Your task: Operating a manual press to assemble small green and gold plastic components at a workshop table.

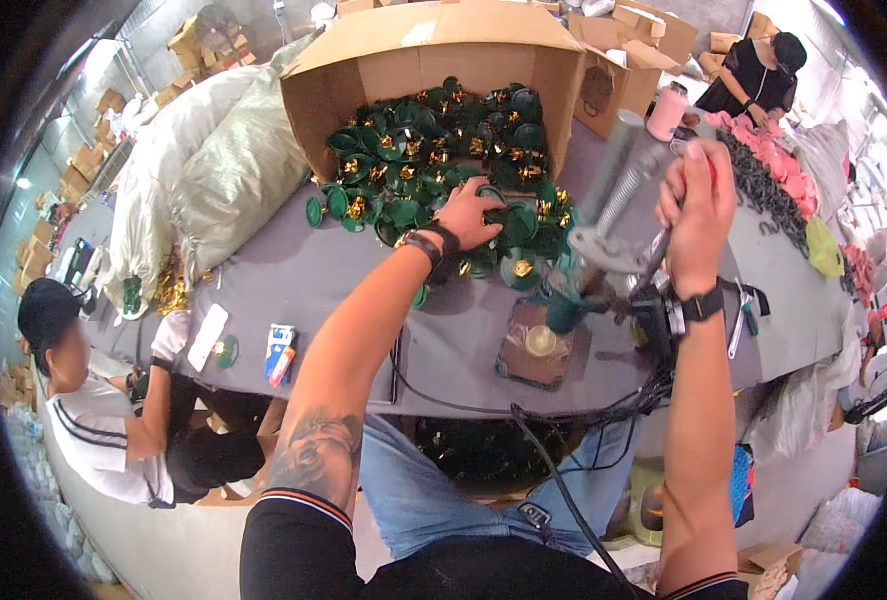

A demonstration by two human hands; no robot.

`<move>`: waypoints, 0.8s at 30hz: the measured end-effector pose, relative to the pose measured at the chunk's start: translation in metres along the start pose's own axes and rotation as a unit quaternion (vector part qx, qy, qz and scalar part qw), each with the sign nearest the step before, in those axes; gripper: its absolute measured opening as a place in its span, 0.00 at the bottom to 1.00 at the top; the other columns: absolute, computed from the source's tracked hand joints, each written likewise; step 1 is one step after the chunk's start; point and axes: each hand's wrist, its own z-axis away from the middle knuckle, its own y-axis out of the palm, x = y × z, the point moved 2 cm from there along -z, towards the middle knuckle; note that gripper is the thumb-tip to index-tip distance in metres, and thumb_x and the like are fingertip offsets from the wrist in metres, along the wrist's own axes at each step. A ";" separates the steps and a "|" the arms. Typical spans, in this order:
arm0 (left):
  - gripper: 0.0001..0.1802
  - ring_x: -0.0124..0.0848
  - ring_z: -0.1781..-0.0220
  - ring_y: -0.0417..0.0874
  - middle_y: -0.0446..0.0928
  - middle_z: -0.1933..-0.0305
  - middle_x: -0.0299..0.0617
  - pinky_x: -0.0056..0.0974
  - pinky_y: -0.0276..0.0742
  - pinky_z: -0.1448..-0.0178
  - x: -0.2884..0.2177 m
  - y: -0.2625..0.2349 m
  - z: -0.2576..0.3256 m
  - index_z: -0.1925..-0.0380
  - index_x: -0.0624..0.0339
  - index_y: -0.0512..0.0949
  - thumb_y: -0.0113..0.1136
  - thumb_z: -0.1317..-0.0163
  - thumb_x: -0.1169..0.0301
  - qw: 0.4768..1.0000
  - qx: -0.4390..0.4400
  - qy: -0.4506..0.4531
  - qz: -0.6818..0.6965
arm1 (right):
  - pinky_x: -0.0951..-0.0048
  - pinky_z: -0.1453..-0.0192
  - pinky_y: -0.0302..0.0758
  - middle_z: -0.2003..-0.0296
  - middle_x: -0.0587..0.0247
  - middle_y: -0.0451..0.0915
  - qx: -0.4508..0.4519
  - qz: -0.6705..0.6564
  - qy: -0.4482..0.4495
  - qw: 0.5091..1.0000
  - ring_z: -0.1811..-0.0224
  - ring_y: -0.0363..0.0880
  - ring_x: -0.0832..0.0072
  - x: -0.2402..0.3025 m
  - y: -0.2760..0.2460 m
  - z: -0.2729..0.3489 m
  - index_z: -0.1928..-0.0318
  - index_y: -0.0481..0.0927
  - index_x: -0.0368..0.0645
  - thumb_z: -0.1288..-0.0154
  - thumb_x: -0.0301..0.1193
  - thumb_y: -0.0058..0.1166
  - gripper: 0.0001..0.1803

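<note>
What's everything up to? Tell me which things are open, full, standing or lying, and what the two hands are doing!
cardboard box: open at the front
green pieces: heaped, spilling onto the table
metal press: standing upright
left hand: on the green pieces, fingers bent
right hand: raised, curled around part of the press
pink spool: standing up
big pale sack: bulging

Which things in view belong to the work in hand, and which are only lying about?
Seem to belong:
green pieces, touched by the left hand
metal press, with the right hand at it
cardboard box, holding green pieces

Seem only lying about:
pink spool
small blue-and-white box
pale sack
</note>
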 end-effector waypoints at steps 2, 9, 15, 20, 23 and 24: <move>0.23 0.56 0.29 0.71 0.65 0.25 0.53 0.51 0.71 0.26 -0.011 -0.006 0.035 0.45 0.48 0.86 0.72 0.41 0.58 0.997 -0.074 0.027 0.024 | 0.82 0.80 0.54 0.75 0.76 0.65 0.007 -0.026 -0.004 1.000 0.82 0.56 0.90 -0.001 -0.001 0.000 0.53 0.75 0.46 0.18 0.37 0.50 0.09; 0.17 0.54 0.42 0.81 0.81 0.44 0.52 0.51 0.78 0.37 -0.058 -0.058 0.129 0.55 0.59 0.87 0.74 0.44 0.65 0.995 -0.079 -0.017 0.058 | 0.83 0.80 0.61 0.76 0.75 0.71 0.004 -0.014 -0.051 0.999 0.82 0.65 0.90 -0.005 -0.014 -0.004 0.56 0.78 0.44 0.20 0.37 0.54 0.10; 0.23 0.56 0.42 0.79 0.80 0.43 0.50 0.50 0.78 0.38 -0.100 -0.041 0.196 0.50 0.59 0.84 0.77 0.49 0.70 0.989 -0.096 -0.104 -0.040 | 0.83 0.80 0.56 0.75 0.77 0.68 0.028 0.006 -0.099 0.995 0.82 0.59 0.91 -0.011 -0.010 -0.010 0.53 0.76 0.48 0.19 0.39 0.53 0.09; 0.16 0.50 0.40 0.76 0.80 0.48 0.44 0.50 0.75 0.36 -0.121 -0.019 0.223 0.59 0.57 0.84 0.70 0.51 0.78 0.982 -0.161 -0.077 -0.066 | 0.82 0.79 0.59 0.76 0.77 0.69 0.018 0.018 -0.087 0.996 0.81 0.62 0.90 -0.010 -0.015 -0.005 0.55 0.78 0.46 0.20 0.38 0.53 0.10; 0.15 0.48 0.41 0.76 0.80 0.48 0.42 0.50 0.73 0.37 -0.138 -0.011 0.251 0.60 0.55 0.85 0.69 0.50 0.77 0.963 -0.211 -0.045 -0.161 | 0.81 0.79 0.59 0.77 0.77 0.69 0.027 0.017 -0.085 0.996 0.81 0.62 0.90 -0.009 -0.014 -0.004 0.55 0.78 0.46 0.20 0.39 0.54 0.10; 0.15 0.48 0.41 0.76 0.80 0.48 0.42 0.50 0.73 0.37 -0.143 -0.007 0.261 0.60 0.55 0.85 0.69 0.50 0.77 0.964 -0.208 -0.045 -0.157 | 0.82 0.80 0.56 0.76 0.78 0.67 0.032 0.017 -0.092 0.995 0.82 0.59 0.91 -0.009 -0.014 -0.004 0.53 0.77 0.47 0.20 0.39 0.54 0.10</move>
